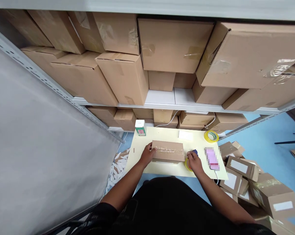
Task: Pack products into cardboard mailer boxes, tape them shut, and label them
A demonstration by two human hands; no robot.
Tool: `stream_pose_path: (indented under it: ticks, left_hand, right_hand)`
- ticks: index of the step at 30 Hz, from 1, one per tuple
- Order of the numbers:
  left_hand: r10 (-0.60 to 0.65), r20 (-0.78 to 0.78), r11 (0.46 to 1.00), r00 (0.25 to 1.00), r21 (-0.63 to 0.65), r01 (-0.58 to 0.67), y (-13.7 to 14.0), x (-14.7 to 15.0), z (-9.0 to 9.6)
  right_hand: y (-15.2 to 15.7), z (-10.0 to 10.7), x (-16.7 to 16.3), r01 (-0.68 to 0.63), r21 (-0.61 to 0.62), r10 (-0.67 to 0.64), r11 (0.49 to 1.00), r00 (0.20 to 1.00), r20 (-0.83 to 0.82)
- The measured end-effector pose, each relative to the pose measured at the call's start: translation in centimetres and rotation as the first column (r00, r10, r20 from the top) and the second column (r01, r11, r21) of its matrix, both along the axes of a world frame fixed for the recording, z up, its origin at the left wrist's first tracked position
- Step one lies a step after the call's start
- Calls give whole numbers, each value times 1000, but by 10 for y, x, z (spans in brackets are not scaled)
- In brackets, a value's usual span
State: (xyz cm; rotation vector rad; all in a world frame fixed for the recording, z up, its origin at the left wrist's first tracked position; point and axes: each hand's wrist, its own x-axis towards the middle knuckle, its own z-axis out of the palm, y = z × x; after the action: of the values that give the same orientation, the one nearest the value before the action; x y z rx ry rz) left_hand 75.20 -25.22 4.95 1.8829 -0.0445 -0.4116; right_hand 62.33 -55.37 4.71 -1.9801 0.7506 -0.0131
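A small brown cardboard box (168,150) lies lengthwise across a pale yellow table (137,163), clear tape running along its top seam. My left hand (147,155) grips the box's left end, with the thumb on top. At the box's right end my right hand (195,161) is closed around a tape dispenser (187,165) with a yellow roll and a blue part. The fingers cover much of the dispenser.
On the table are a white-and-green box (140,128), a white slip (185,135), a yellow tape roll (211,136) and a pink phone (212,159) with a cable. Shelves (159,97) of cartons rise behind. Labelled parcels (239,166) pile up at right; a wall (51,130) stands left.
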Motion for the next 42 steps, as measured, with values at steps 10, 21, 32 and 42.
stream_pose_path:
  ticks: [10, 21, 32, 42]
  left_hand:
    - [4, 18, 998, 1000, 65, -5, 1, -3, 1]
    - [13, 176, 992, 984, 118, -34, 1, -5, -1]
    - [-617, 473, 775, 628, 503, 383, -24, 11, 46]
    - [-218, 149, 939, 964, -238, 249, -18, 21, 52]
  right_hand:
    - [-34, -26, -26, -84, -434, -50, 897, 957, -287]
    - [-58, -62, -19, -19, -235, -106, 972, 855, -507]
    - [-38, 48, 2, -112, -472, 272, 874, 919, 285]
    - [53, 92, 60, -319, -781, 630, 537, 767, 120]
